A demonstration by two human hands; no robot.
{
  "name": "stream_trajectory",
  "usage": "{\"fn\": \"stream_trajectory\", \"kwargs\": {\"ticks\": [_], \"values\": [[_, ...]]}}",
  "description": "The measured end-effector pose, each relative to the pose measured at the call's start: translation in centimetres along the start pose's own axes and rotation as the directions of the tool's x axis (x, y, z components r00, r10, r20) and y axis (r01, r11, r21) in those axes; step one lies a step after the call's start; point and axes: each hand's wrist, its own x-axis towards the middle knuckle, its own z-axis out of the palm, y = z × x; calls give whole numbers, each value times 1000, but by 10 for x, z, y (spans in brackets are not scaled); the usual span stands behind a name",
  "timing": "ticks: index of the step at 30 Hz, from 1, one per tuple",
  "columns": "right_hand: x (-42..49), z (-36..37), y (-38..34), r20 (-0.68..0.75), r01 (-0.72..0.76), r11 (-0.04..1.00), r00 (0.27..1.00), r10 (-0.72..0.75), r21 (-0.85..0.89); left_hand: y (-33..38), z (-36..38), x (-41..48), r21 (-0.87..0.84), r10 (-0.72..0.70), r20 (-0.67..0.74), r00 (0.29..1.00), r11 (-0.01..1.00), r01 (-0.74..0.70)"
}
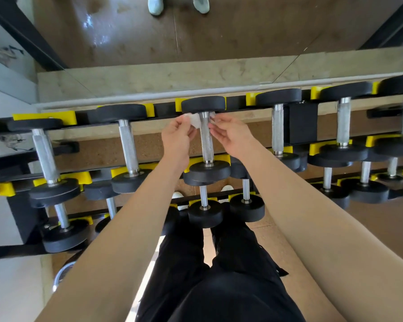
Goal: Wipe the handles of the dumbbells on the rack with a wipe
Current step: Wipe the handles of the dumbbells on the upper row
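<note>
**Item: wipe (pixel 194 121).** White, thin, crumpled sheet. It sits at the far end of the handle (pixel 207 142) of the middle dumbbell (pixel 203 104) on the top tier of the rack (pixel 303 122). Most of it bunches on the left side of the bar. A small white edge shows on the right side, so it appears to pass behind the bar.

**Handling, judged:** very light, limp, likely damp, and easily torn on the knurling. Best held by both ends and drawn taut round the bar, then slid along its length.

**Item: handle.** Bright steel, knurled and rigid, with smooth collars at each end. The rough surface should drag at the wipe and not let it slip. The dumbbell rests with its black heads in yellow cradles (pixel 65 117). It looks heavy and need not be lifted, since the bar is exposed between the heads.

**Left hand (pixel 176 138).** Thumb and curled fingers pinch the bunched part of the wipe, just left of the bar.

**Right hand (pixel 232 135).** Fingers are curled, with the tips at the white edge just right of the bar. They appear to pinch that end, though the contact is small and partly hidden.

**Also present:** neighbouring dumbbells (pixel 128 145) to either side on the same tier, and smaller ones on the lower tiers.

**Status, judged:** the wipe is being set at the far end of this handle, and its near length is uncovered.
</note>
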Motion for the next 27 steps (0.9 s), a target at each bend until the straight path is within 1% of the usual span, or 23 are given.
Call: {"fn": "stream_trajectory", "kwargs": {"ticks": [3,6,11,13,16,18,20,22,24,26,27], "values": [[-12,2,2,20,38,996,999,-36,-78,9,-15,-14,33,14,116,993,999,-18],[-32,-14,3,28,58,991,998,-55,-122,14,-20,-23,32,26,192,981,999,-33],[-84,-43,9,122,108,971,989,-83,-212,17,-13,-49,37,13,314,949,999,-25],[-103,-55,11,186,100,977,980,-65,-189,14,-6,-61,61,-19,371,928,998,-4],[-126,-75,10,263,7,998,965,11,-67,4,9,-78,114,-41,436,899,993,-10],[-137,-91,5,292,-34,999,956,30,12,-8,23,-88,165,-34,451,892,985,-46],[-144,-109,2,293,-22,1000,956,17,16,-25,37,-96,260,-1,451,893,957,-130],[-145,-128,-2,227,46,994,974,-23,-98,-45,52,-102,362,30,465,885,906,-221],[-137,-151,-10,74,106,962,993,-90,-251,-64,68,-106,442,31,471,882,856,-267],[-125,-174,-29,-60,138,907,983,-176,-399,-83,84,-107,541,25,432,902,793,-281],[-118,-184,-41,-104,152,860,967,-231,-487,-93,91,-105,593,27,393,919,757,-276]]}}
